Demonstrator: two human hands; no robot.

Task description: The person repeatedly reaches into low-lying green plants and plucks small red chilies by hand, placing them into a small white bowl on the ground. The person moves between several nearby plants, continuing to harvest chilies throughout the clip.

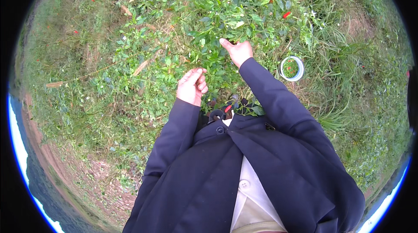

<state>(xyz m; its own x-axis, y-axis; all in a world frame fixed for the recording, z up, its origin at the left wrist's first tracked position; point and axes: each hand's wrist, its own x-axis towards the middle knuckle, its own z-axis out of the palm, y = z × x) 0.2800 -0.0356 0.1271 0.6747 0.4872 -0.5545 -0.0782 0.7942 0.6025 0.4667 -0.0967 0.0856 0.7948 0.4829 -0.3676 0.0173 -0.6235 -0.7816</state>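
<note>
My right hand [240,51] reaches into a leafy chili pepper plant [209,48]. Its thumb points left over the leaves, while the other fingers are folded away and partly hidden, so any hold is unclear. Lower and to the left, my left hand [192,86] hovers at the plant's near side. The fingers there are curled and the thumb lies against the index finger; nothing shows between them. One red chili pepper [286,15] hangs beyond my right hand. Another red chili [228,108] shows close to my waist, beside dark green leaves.
A round white bucket [292,68] stands in the grass to the right, with small red and green pieces inside. Dry seed heads [141,68] rise among the weeds on the left. Long grass [336,79] grows beyond the bucket. Bare brown soil [98,180] lies at lower left.
</note>
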